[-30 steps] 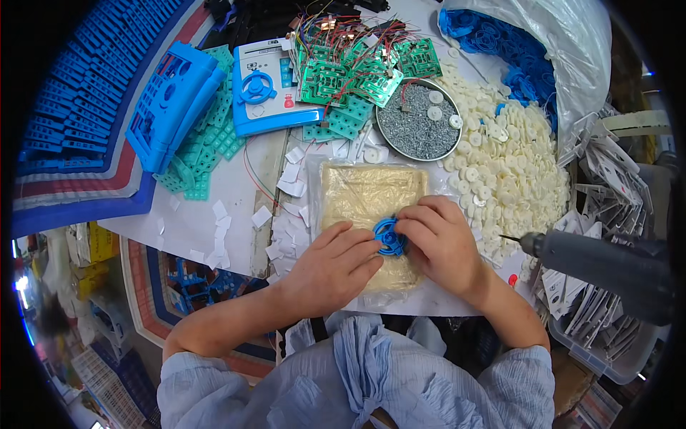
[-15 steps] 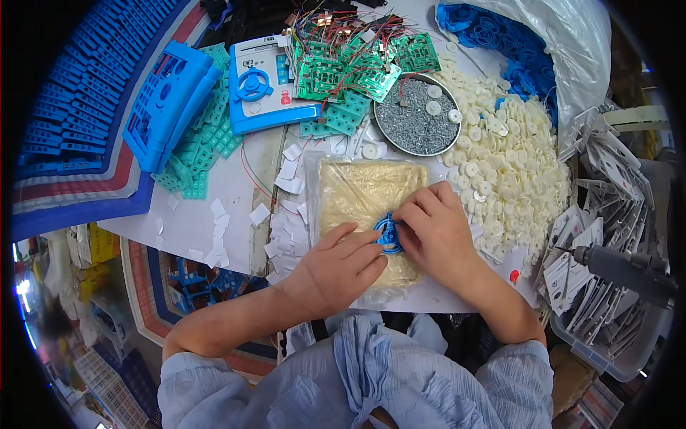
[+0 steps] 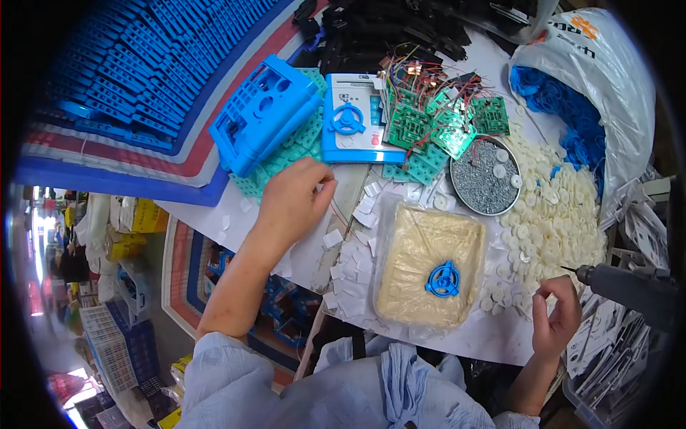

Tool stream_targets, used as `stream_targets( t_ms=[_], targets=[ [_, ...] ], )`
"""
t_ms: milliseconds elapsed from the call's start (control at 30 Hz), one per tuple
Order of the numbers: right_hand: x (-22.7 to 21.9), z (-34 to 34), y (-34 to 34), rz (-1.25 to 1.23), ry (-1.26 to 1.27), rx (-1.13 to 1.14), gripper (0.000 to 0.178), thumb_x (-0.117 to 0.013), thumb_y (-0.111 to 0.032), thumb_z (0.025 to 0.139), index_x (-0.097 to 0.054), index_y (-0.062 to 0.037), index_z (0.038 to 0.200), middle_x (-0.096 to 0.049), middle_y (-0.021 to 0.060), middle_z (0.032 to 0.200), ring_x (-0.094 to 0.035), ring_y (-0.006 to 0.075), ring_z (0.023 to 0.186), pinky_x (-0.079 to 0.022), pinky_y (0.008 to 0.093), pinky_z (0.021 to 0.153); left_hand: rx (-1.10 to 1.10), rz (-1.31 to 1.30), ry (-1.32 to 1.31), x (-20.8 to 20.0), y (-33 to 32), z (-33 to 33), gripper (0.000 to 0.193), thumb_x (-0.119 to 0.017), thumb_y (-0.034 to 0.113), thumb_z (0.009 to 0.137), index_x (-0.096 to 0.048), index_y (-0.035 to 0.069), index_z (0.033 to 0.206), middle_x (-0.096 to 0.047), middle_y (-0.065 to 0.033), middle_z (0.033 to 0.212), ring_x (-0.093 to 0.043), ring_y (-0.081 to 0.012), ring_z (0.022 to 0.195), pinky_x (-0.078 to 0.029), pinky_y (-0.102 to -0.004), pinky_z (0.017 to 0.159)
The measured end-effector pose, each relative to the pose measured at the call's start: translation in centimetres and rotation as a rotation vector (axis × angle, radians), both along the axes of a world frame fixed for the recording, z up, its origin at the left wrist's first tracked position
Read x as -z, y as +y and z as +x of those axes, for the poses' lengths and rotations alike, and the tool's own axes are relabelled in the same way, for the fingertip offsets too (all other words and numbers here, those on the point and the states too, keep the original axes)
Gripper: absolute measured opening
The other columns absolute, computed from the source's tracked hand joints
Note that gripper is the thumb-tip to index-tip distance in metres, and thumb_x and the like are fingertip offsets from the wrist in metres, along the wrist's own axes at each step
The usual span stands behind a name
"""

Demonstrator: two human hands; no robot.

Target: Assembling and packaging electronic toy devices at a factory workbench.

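A blue plastic steering-wheel-shaped piece (image 3: pixel 444 279) lies flat on a yellowish pad wrapped in clear plastic (image 3: pixel 411 247), with neither hand touching it. My left hand (image 3: pixel 289 204) hovers over the table's left part, just below a blue plastic casing (image 3: pixel 264 114) and teal button sheets (image 3: pixel 286 154). Its fingers curl under, so what they hold, if anything, is hidden. At the right, my right hand (image 3: pixel 557 314) is raised beside a dark electric screwdriver (image 3: pixel 629 286), apart from its handle. The fingers are bent toward the thumb; anything in them is too small to make out.
Cream discs (image 3: pixel 550 214) are heaped on the right beside a dish of screws (image 3: pixel 482 182). Behind lie wired green circuit boards (image 3: pixel 421 118) and a white-and-blue panel (image 3: pixel 357 129). White panels (image 3: pixel 614 343) fill a bin at right; blue parts (image 3: pixel 121 64) fill a crate at left.
Both hands have let go of the blue wheel piece, which stays on the pad. My left hand moved up and left, my right hand out to the right. The view has shifted.
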State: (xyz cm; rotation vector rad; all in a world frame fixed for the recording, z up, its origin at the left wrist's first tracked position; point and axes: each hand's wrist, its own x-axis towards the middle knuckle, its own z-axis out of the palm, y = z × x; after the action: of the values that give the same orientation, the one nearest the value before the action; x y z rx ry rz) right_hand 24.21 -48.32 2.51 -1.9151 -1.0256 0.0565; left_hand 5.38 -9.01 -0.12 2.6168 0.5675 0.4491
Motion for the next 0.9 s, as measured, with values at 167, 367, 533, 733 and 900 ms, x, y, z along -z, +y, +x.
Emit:
stream_targets(
  t_ms=[167, 367, 533, 733, 900],
  targets=[
    [-0.3, -0.3, 2.7, -0.015, 0.088, 0.129, 0.059, -0.064, 0.008, 0.079, -0.053, 0.0035, 0.136, -0.060, 0.0039, 0.073, -0.055, 0.0100, 0.067, -0.044, 0.0239, 0.068, -0.153, 0.006, 0.020, 0.5, 1.8, -2.0, 0.014, -0.069, 0.011, 0.084, -0.067, 0.003, 0.096, -0.062, -0.0103, 0.073, -0.061, -0.0241, 0.063, -0.048, -0.0333, 0.059],
    [-0.3, -0.2, 5.4, -0.006, 0.053, 0.035, 0.056, -0.066, 0.006, 0.079, -0.056, 0.0035, 0.134, -0.059, 0.0013, 0.066, -0.052, 0.0063, 0.057, -0.041, 0.0207, 0.060, -0.337, 0.127, -0.071, 2.3, 1.5, -0.5, 0.022, -0.072, 0.017, 0.084, -0.068, 0.007, 0.103, -0.061, -0.0094, 0.066, -0.060, -0.0245, 0.058, -0.046, -0.0357, 0.056],
    [-1.2, -1.1, 6.0, -0.014, 0.066, -0.023, 0.043, -0.068, 0.004, 0.081, -0.063, 0.0030, 0.124, -0.060, 0.0020, 0.063, -0.052, 0.0066, 0.053, -0.040, 0.0208, 0.053, -0.367, 0.322, -0.168, 4.2, 3.5, 1.4, 0.023, -0.072, 0.020, 0.086, -0.071, 0.008, 0.106, -0.063, -0.0122, 0.066, -0.060, -0.0263, 0.056, -0.046, -0.0366, 0.056],
    [-0.4, -1.0, 2.4, -0.051, 0.020, 0.060, 0.043, -0.070, 0.005, 0.079, -0.066, -0.0001, 0.121, -0.060, 0.0029, 0.064, -0.053, 0.0090, 0.053, -0.041, 0.0227, 0.053, -0.429, 0.156, -0.158, 3.9, 3.0, 1.1, 0.020, -0.069, 0.020, 0.089, -0.073, 0.007, 0.104, -0.068, -0.0154, 0.075, -0.066, -0.0288, 0.065, -0.050, -0.0398, 0.062],
    [-2.2, 0.2, -5.3, -0.110, 0.418, 0.001, 0.023, -0.074, -0.001, 0.075, -0.074, 0.0013, 0.098, -0.063, 0.0026, 0.068, -0.060, 0.0105, 0.061, -0.046, 0.0257, 0.058, -0.323, 0.178, -0.184, 4.5, 3.4, 1.0, 0.022, -0.069, 0.015, 0.090, -0.072, 0.005, 0.110, -0.066, -0.0133, 0.073, -0.059, -0.0206, 0.060, -0.047, -0.0344, 0.059]
  ],
)
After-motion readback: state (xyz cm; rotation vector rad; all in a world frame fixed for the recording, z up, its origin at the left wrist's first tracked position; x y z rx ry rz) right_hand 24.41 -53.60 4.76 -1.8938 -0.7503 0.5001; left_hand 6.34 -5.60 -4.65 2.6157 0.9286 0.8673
